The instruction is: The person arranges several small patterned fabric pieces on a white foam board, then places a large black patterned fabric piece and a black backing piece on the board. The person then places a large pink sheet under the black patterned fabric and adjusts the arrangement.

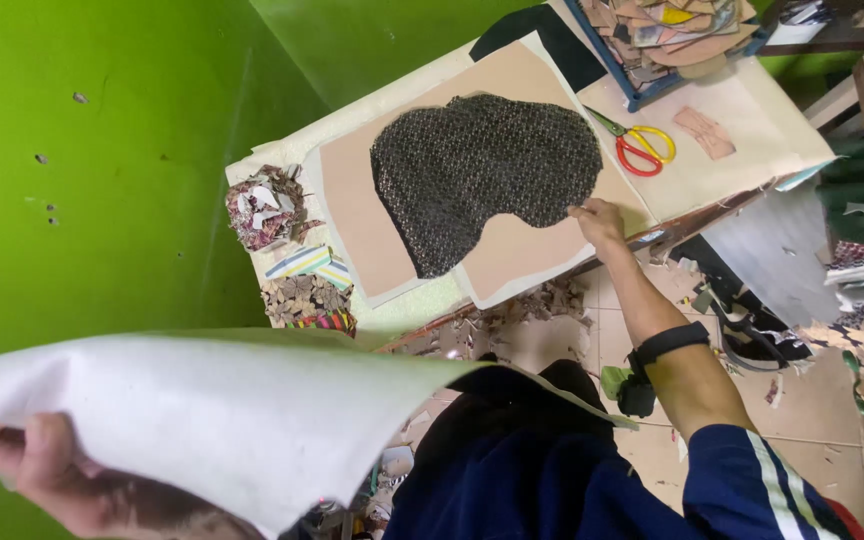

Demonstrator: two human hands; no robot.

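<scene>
My left hand [47, 470] at the bottom left grips the edge of a large white sheet [222, 410], held up in front of me. My right hand [597, 222] reaches to the table, its fingers on the right edge of a black patterned fabric piece [482, 170]. That piece lies on tan cardboard sheets [372, 210] on the table [752, 120]. A black band sits on my right forearm.
Red and yellow scissors [642, 145] lie to the right of the fabric. A blue tray [642, 95] of cut pieces stands at the back. Scrap piles [267, 205] sit at the table's left end. Offcuts litter the floor [812, 400]. A green wall fills the left.
</scene>
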